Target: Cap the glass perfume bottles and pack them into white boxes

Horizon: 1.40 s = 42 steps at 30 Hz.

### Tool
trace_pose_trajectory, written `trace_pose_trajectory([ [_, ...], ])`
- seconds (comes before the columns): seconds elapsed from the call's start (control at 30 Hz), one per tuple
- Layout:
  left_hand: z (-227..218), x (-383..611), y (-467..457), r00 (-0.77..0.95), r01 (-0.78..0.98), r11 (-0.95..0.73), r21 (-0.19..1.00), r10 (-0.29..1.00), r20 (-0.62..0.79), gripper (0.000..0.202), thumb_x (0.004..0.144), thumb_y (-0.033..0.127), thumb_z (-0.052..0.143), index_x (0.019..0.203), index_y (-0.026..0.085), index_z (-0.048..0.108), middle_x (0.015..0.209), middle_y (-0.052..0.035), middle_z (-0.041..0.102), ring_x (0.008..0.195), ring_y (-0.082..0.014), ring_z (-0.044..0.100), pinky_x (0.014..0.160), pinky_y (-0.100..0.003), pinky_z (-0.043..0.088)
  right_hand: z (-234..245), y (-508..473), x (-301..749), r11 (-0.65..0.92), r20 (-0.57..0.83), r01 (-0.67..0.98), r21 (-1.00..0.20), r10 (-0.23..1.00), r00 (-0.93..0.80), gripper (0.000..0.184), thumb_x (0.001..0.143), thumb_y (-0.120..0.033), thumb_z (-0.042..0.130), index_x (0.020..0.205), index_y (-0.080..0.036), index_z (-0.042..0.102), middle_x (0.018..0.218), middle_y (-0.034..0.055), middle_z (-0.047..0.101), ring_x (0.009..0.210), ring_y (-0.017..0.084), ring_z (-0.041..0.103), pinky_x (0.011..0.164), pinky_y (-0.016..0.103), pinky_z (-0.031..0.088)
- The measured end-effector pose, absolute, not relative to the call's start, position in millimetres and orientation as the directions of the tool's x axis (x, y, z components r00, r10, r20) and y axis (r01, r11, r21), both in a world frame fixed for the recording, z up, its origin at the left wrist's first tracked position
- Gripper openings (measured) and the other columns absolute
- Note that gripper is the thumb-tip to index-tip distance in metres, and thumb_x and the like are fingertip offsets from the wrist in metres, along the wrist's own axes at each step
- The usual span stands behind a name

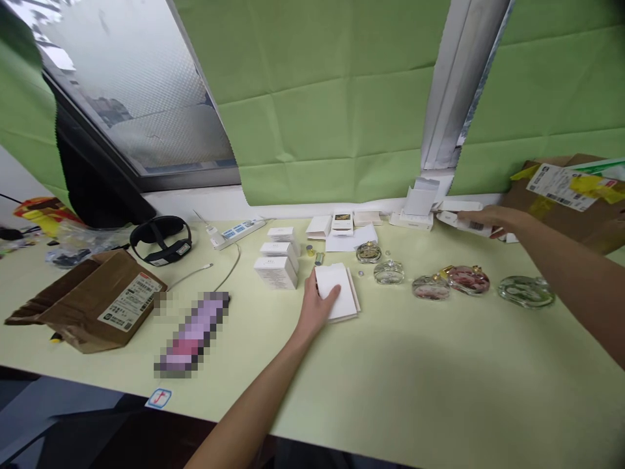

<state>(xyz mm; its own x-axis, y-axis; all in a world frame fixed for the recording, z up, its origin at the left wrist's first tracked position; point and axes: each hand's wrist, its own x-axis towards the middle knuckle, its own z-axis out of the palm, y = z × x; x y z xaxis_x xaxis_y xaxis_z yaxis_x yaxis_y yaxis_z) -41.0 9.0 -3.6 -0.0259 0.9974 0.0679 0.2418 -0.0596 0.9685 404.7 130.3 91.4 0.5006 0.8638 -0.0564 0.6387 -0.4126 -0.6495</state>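
My left hand (pixel 317 305) grips a white folded cardboard piece (pixel 339 293) at the middle of the table, thumb across its face and fingers mostly hidden behind it. Stretched to the back right, my right hand (pixel 498 220) has its fingers closed around a small white box (pixel 473 227) by the wall. Just beyond my left hand stand several white boxes (pixel 276 272) in a row, with a small gold cap (pixel 310 250) beside them. Glass perfume bottles lie to the right: a clear one (pixel 389 273), a pinkish one (pixel 469 280) and a greenish one (pixel 526 291), among others.
Opened white packaging (pixel 342 223) lies along the back wall. At left are an open brown carton (pixel 92 299), a black headset (pixel 161 241), a power strip (pixel 239 233) and a blurred phone (pixel 195 332). Another taped carton (pixel 561 202) sits behind my right forearm.
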Motion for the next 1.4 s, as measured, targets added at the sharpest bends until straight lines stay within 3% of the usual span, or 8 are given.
trace_pose_trajectory([
  [0.17, -2.1, -47.6, 12.8, -0.105, 0.579, -0.179, 0.795, 0.951, 0.291, 0.072, 0.088, 0.043, 0.056, 0.148, 0.016, 0.027, 0.151, -0.0184, 0.027, 0.145, -0.0327, 0.017, 0.118, -0.052, 0.015, 107.0, 92.5, 411.9, -0.461, -0.221, 0.569, -0.681, 0.87, 0.441, 0.056, 0.072, -0.046, 0.072, 0.113, -0.009, 0.061, 0.133, 0.0282, 0.05, 0.102, 0.028, 0.054, 0.071, 0.038, 0.048],
  [0.33, 9.7, -39.3, -2.5, 0.143, 0.687, -0.442, 0.576, 0.86, 0.49, 0.046, 0.092, 0.035, 0.05, 0.137, 0.025, 0.046, 0.133, -0.0121, 0.049, 0.131, -0.0298, 0.038, 0.113, -0.051, 0.023, 125.1, 55.6, 391.2, -0.336, -0.255, 0.417, -0.845, 0.937, 0.237, 0.047, 0.092, -0.042, 0.049, 0.12, -0.006, 0.059, 0.113, 0.0223, 0.064, 0.083, 0.014, 0.062, 0.077, 0.031, 0.047],
  [0.47, 9.5, -35.4, -6.9, 0.395, 0.664, -0.595, 0.452, 0.793, 0.464, 0.037, 0.092, 0.035, 0.052, 0.128, 0.028, 0.058, 0.129, -0.0104, 0.053, 0.127, -0.0323, 0.042, 0.112, -0.051, 0.024, 141.0, 19.1, 358.7, -0.209, -0.202, 0.095, -0.973, 0.976, 0.083, 0.047, 0.094, -0.036, 0.039, 0.126, -0.006, 0.056, 0.112, 0.0224, 0.066, 0.091, 0.02, 0.066, 0.08, 0.036, 0.046],
  [0.67, 27.2, -31.0, 17.8, 0.379, 0.49, -0.565, 0.664, 0.824, 0.421, 0.04, 0.09, 0.045, 0.054, 0.124, 0.024, 0.06, 0.129, -0.0114, 0.054, 0.131, -0.0296, 0.041, 0.113, -0.048, 0.025, 119.5, -41.7, 288.0, -0.256, -0.183, -0.288, -0.923, 0.949, -0.259, 0.051, 0.087, -0.049, 0.041, 0.118, -0.016, 0.065, 0.112, 0.018, 0.07, 0.093, 0.035, 0.067, 0.079, 0.049, 0.051],
  [0.87, 45.0, 6.7, 3.6, 0.284, -0.25, -0.23, 0.94, 0.911, 0.298, 0.055, 0.093, 0.059, 0.039, 0.137, 0.027, 0.042, 0.13, -0.0091, 0.056, 0.115, -0.0246, 0.057, 0.095, -0.04, 0.047, 64.9, -60.8, 212.2, -0.231, -0.097, -0.335, -0.914, 0.923, -0.372, 0.054, 0.09, -0.056, 0.028, 0.119, -0.024, 0.059, 0.114, 0.0123, 0.07, 0.089, 0.03, 0.069, 0.073, 0.044, 0.053],
  [1.03, 19.6, 14.9, -3.2, 0.175, -0.289, -0.136, 0.948, 0.966, 0.192, 0.05, 0.085, 0.044, 0.065, 0.128, 0.026, 0.048, 0.128, -0.0062, 0.059, 0.118, -0.0234, 0.056, 0.098, -0.037, 0.046, 31.7, -56.0, 198.8, -0.244, -0.103, -0.34, -0.908, 0.918, -0.383, 0.054, 0.094, -0.059, 0.03, 0.13, -0.025, 0.051, 0.113, 0.0116, 0.068, 0.091, 0.028, 0.069, 0.08, 0.045, 0.055],
  [1.2, 14.1, 8.4, -0.6, 0.184, -0.244, -0.076, 0.967, 0.975, 0.123, 0.05, 0.083, 0.044, 0.067, 0.124, 0.025, 0.046, 0.128, -0.0051, 0.059, 0.119, -0.024, 0.056, 0.096, -0.037, 0.047, 22.9, -60.5, 216.4, -0.051, -0.003, -0.118, -0.992, 0.927, -0.375, 0.063, 0.092, -0.051, 0.05, 0.146, -0.046, 0.017, 0.136, 0.0064, 0.053, 0.089, 0.022, 0.068, 0.078, 0.046, 0.057],
  [1.4, 17.0, 12.9, -8.1, 0.27, -0.254, -0.044, 0.966, 0.956, 0.114, 0.054, 0.084, 0.045, 0.065, 0.13, 0.028, 0.042, 0.128, -0.0053, 0.06, 0.114, -0.0239, 0.059, 0.092, -0.037, 0.05, 20.1, -64.4, 225.3, 0.059, 0.034, 0.032, -0.998, 0.853, -0.521, 0.05, 0.093, -0.038, 0.055, 0.138, -0.041, 0.036, 0.123, 0.0047, 0.057, 0.087, 0.019, 0.065, 0.082, 0.043, 0.055],
])
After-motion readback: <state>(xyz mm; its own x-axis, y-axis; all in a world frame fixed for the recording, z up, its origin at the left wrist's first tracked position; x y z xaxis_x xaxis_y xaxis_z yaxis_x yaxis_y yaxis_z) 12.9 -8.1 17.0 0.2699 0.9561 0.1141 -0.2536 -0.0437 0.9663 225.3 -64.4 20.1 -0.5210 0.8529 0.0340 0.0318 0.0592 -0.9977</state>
